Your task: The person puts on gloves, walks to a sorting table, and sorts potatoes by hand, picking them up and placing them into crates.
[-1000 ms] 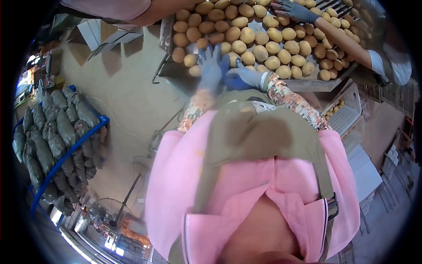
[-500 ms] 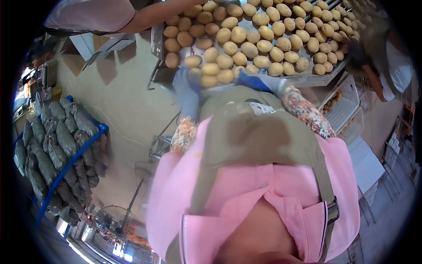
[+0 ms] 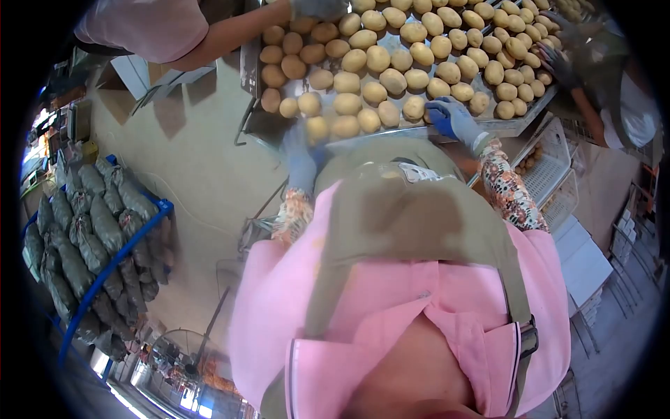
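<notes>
Many yellow-brown potatoes (image 3: pixel 393 81) lie on a metal sorting table (image 3: pixel 516 126). My left hand (image 3: pixel 299 152), in a grey-blue glove, is smeared by motion at the table's near left edge, just below a potato (image 3: pixel 317 130); its fingers cannot be made out. Over the near edge further right is my right hand (image 3: pixel 450 119), in a blue and grey glove, with its fingers bent downward close to a potato (image 3: pixel 414 107). Whether anything is under those fingers is hidden.
A co-worker's gloved hand (image 3: pixel 319 7) reaches over the table from the far left; another person's gloved hand (image 3: pixel 558 66) is at the right edge. White crates (image 3: pixel 544 167) stand at the right. Filled grey bags (image 3: pixel 91 237) hang over a blue rack (image 3: pixel 115 258) at the left.
My right hand has moved right along the near edge. My left hand has dropped slightly. Some potatoes near the edge have shifted, and the far-left co-worker's gloved hand has come into view.
</notes>
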Available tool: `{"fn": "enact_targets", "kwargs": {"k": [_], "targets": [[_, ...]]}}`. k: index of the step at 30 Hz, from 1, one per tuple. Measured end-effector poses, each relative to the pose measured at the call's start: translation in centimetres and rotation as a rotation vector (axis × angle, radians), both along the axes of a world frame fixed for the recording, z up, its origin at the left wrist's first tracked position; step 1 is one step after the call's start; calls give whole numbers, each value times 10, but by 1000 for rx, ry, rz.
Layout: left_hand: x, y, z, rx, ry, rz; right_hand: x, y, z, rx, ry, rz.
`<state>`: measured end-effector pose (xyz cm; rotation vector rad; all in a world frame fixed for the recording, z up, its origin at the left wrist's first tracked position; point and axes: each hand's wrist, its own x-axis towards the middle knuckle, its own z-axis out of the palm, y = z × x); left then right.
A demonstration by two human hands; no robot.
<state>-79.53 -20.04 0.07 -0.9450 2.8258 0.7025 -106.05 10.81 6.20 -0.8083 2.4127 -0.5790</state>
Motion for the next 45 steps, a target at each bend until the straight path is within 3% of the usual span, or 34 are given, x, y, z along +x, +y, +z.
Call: {"fn": "enact_targets", "kwargs": {"k": [1,2,3,5,6,7,9,10,12,13,14,16,17,18,19,21,23,26,28,29,30,31,33,36,37,40,41,43,45], "targets": [[13,2,-9,-170,45,-26,3,-12,16,13,-25,131],[9,10,12,-219,65,5,10,-24,24,26,-55,265],[1,16,29,-220,54,8,13,-41,6,-86,-162,241],[-27,26,57,-159,132,-61,26,-96,34,-129,-485,248],[-50,26,68,134,72,-64,34,-115,27,-195,-730,222],[-57,37,60,174,43,-81,47,-128,10,-408,-365,424],[-62,41,37,36,12,-142,57,-172,38,38,-482,467],[-57,39,34,33,9,-131,55,-171,40,37,-484,478],[-61,28,40,-90,-95,-11,39,-160,43,-291,-635,280],[-56,23,44,-90,-95,-10,28,-145,50,-286,-798,42],[-47,16,50,-71,-85,12,16,-130,43,-283,-798,41],[-34,4,49,-168,-64,18,-13,-96,25,-26,-178,28],[-29,-7,39,-164,-62,17,-20,-74,27,147,-73,101],[-26,-19,29,-275,68,-3,-23,-51,-7,271,-35,122],[-28,-27,21,-384,196,-24,-12,-50,-8,275,-37,119],[-65,-46,35,-311,388,36,19,-59,1,288,-311,156],[-114,-73,35,-187,504,34,38,-80,-8,316,-271,203],[-177,-99,17,-124,210,64,45,-123,34,255,-395,218],[-202,-86,29,-124,-73,95,40,-134,39,-178,-507,219],[-209,-73,41,-140,-222,110,31,-129,33,-178,-500,210],[-207,-68,20,-83,-65,107,17,-121,21,-286,-457,92],[-194,-61,20,-132,-78,33,2,-112,11,-395,-413,-25],[-171,-52,24,-107,-166,-59,-36,-83,13,-241,-219,-270],[-116,-36,39,-110,-79,-209,-62,-35,52,209,14,-244],[-99,-28,38,-130,6,-228,-63,-16,42,302,159,-201],[-62,-13,34,-188,119,-196,-39,18,7,232,230,-150],[-52,-11,33,-124,203,-75,-35,15,3,234,228,-144],[-44,-8,38,-59,278,47,-18,-9,-3,181,24,-185],[-55,-12,59,-297,242,-26,-12,-51,17,382,15,-135]]}}
